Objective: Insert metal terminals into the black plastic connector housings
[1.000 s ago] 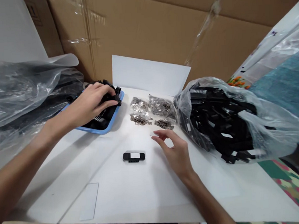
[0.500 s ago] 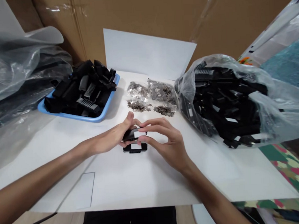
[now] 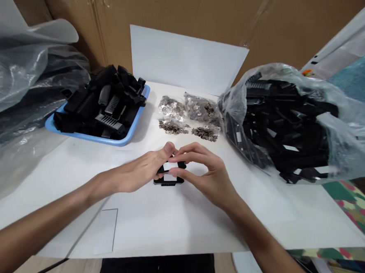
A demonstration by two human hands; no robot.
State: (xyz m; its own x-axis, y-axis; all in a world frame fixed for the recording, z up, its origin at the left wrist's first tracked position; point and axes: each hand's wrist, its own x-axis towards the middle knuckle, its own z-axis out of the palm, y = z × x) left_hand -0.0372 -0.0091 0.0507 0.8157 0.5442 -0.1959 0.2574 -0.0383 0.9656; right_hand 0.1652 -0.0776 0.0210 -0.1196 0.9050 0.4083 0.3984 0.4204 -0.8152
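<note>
My left hand (image 3: 143, 168) and my right hand (image 3: 207, 170) meet near the middle of the white table. Between them is a small black plastic part (image 3: 181, 165) with a white label facing up. The left fingers close around its left side, partly hidden behind it. My right thumb and fingers pinch its right side. Just below it, nearer to me, a second black plastic part (image 3: 169, 183) with a white label and a ridged front edge lies on the table. The hands partly cover it. Whether the two parts touch, I cannot tell.
A blue tray (image 3: 125, 139) heaped with black parts stands at the left, beside plastic sheeting (image 3: 15, 81). Small metal pieces (image 3: 204, 133) and bags of them (image 3: 201, 106) lie behind my hands. A clear plastic bag (image 3: 352, 134) of black parts sits at the right.
The held black part has tilted, so its white label shows more, and it sits closer over the lower part. My left thumb has come down towards it. The whole view has shifted slightly.
</note>
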